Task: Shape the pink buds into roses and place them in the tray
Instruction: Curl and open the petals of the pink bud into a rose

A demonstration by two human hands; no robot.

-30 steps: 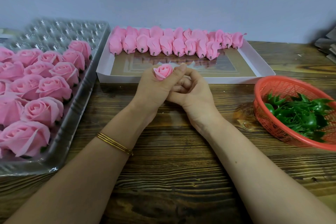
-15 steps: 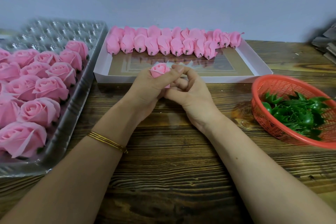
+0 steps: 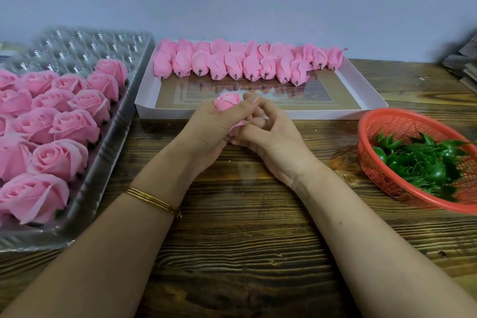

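My left hand (image 3: 210, 126) grips a small pink bud (image 3: 227, 101) above the table's middle, its thumb laid across the bud's right side. My right hand (image 3: 268, 134) meets it from the right, fingers curled against the bud's lower petals, which peek out pink between both hands. A clear plastic tray (image 3: 108, 134) at the left holds several finished pink roses (image 3: 60, 157); its far cells stand bare. A white flat box (image 3: 144, 108) behind my hands carries a row of unshaped pink buds (image 3: 235, 64) along its far side.
A red mesh basket (image 3: 382, 121) with green plastic calyxes (image 3: 423, 162) sits at the right, partly past the frame edge. Grey stacked items (image 3: 464, 64) lie at the far right. A blue-grey wall closes the table's far side. Bare wooden tabletop (image 3: 245, 240) lies between my forearms.
Both hands stay joined on the bud; my right fingers have shifted lower around its base, and my left thumb has slid up beside the bud's tip.
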